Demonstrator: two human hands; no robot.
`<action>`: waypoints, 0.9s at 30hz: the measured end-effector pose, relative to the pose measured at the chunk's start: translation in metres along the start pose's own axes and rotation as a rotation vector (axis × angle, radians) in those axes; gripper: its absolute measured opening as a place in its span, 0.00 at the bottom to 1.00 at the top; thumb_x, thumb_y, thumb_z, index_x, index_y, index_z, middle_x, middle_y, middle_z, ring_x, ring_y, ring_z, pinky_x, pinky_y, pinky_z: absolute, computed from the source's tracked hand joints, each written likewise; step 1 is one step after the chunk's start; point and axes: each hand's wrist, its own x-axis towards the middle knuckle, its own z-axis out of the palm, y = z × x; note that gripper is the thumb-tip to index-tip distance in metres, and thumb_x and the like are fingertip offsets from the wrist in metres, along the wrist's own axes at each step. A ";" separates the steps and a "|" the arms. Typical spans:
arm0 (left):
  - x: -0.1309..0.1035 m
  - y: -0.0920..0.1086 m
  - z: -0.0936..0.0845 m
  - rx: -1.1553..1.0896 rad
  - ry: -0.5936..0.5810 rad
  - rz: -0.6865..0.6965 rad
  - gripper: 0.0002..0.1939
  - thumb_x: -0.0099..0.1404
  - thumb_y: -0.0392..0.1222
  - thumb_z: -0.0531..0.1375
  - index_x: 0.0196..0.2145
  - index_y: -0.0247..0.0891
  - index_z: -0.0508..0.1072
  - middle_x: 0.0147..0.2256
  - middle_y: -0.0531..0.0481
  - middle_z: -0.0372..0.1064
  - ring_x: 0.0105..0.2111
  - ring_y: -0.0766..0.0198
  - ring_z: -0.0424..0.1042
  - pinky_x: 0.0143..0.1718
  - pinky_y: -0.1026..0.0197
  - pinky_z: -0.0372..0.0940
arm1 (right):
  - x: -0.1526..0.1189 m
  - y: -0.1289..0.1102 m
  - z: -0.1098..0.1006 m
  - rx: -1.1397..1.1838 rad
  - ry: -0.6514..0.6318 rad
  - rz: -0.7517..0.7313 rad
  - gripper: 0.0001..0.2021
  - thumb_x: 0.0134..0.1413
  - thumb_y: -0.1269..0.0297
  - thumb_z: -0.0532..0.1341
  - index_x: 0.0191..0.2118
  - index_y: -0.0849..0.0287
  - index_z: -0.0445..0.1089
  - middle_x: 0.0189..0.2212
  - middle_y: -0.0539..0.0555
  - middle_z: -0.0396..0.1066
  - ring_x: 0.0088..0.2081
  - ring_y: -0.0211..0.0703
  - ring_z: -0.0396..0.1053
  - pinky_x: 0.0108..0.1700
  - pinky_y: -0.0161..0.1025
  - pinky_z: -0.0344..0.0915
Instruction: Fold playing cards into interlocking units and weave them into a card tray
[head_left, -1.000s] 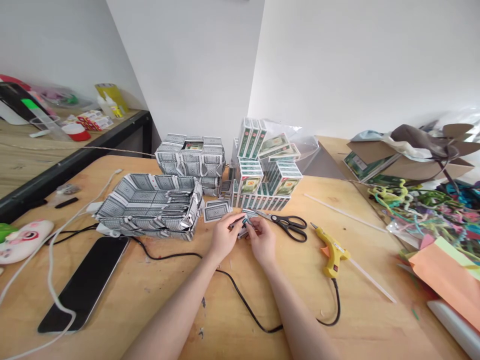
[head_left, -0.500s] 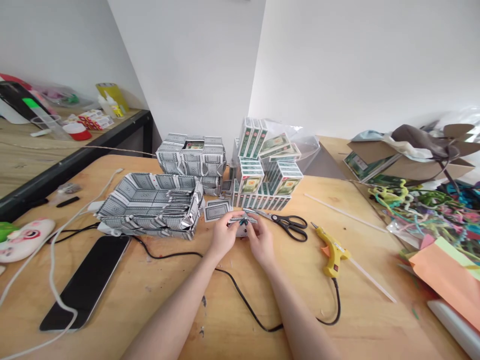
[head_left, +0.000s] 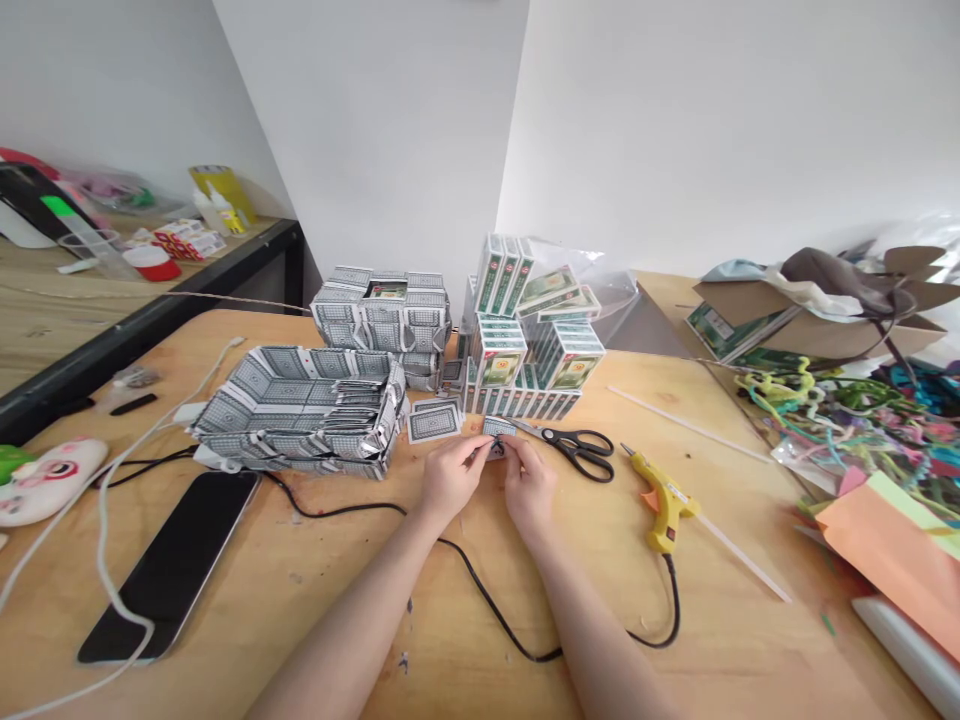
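Observation:
Between my hands at the table's middle is a small folded playing card [head_left: 498,428], its patterned back showing above the fingers. My left hand [head_left: 453,478] pinches its left side and my right hand [head_left: 530,484] its right side. The card's lower part is mostly hidden by fingers. Just left of it lie loose playing cards [head_left: 435,420], and black-handled scissors [head_left: 577,447] lie close on the right, blades toward the card. A box woven from folded cards [head_left: 262,400] stands at the left, with a bundle of folded cards inside.
Stacked card packs [head_left: 525,402] and another folded-card structure [head_left: 345,305] stand behind. A yellow glue gun [head_left: 664,500] with a black cord lies right, a phone [head_left: 169,570] and white cable left. Pipe cleaners [head_left: 870,410] and colored paper [head_left: 892,550] lie far right.
My hands have shifted slightly, with the fingers lower on the card. More of the card's patterned back now shows upright above them.

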 end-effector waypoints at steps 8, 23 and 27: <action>-0.003 0.001 0.003 0.020 -0.042 -0.035 0.12 0.58 0.36 0.55 0.40 0.41 0.73 0.34 0.50 0.74 0.30 0.66 0.73 0.35 0.65 0.68 | 0.003 -0.003 -0.001 0.009 0.046 0.038 0.11 0.54 0.61 0.53 0.34 0.56 0.72 0.32 0.54 0.74 0.33 0.44 0.70 0.39 0.41 0.65; -0.005 0.002 0.004 -0.027 -0.072 -0.096 0.18 0.54 0.30 0.53 0.41 0.41 0.72 0.37 0.52 0.74 0.32 0.66 0.73 0.37 0.65 0.69 | 0.004 -0.001 0.001 0.062 0.066 0.161 0.11 0.51 0.59 0.55 0.32 0.58 0.72 0.29 0.53 0.75 0.31 0.43 0.71 0.35 0.39 0.65; -0.006 0.003 0.003 -0.019 -0.075 -0.101 0.19 0.53 0.29 0.53 0.41 0.41 0.72 0.36 0.52 0.74 0.30 0.67 0.73 0.34 0.66 0.69 | 0.004 0.000 0.000 0.038 0.054 0.135 0.11 0.52 0.61 0.54 0.33 0.58 0.72 0.30 0.53 0.75 0.31 0.44 0.71 0.35 0.39 0.65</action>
